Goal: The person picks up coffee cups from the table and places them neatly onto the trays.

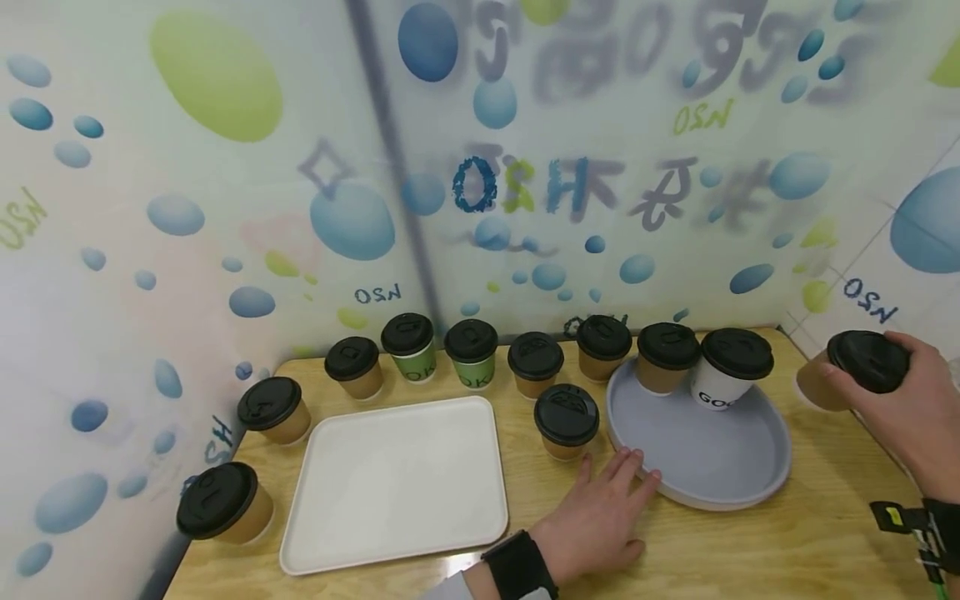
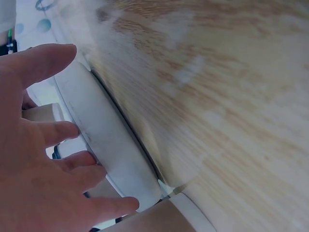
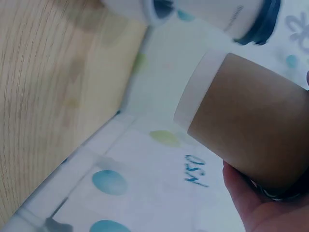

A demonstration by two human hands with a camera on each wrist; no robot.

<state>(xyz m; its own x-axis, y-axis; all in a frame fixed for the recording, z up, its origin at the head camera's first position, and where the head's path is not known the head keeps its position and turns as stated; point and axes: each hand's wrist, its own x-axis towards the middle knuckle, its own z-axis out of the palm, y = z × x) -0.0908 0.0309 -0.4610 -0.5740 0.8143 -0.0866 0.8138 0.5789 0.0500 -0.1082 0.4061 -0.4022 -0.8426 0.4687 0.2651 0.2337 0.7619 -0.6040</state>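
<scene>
My right hand grips a brown paper coffee cup by its black lid, right of the round tray. The right wrist view shows this cup tilted, its white-banded base above the table. My left hand has its fingers spread, fingertips at the near left rim of the round grey-blue tray. In the left wrist view those fingers lie along the tray's outer wall. Inside the tray stand a brown cup and a white cup, both black-lidded. Another brown cup stands just beyond the left fingertips.
A white rectangular tray lies left of centre on the wooden table. Two green cups and several brown lidded cups line its left and back sides. Patterned walls close off the back and sides.
</scene>
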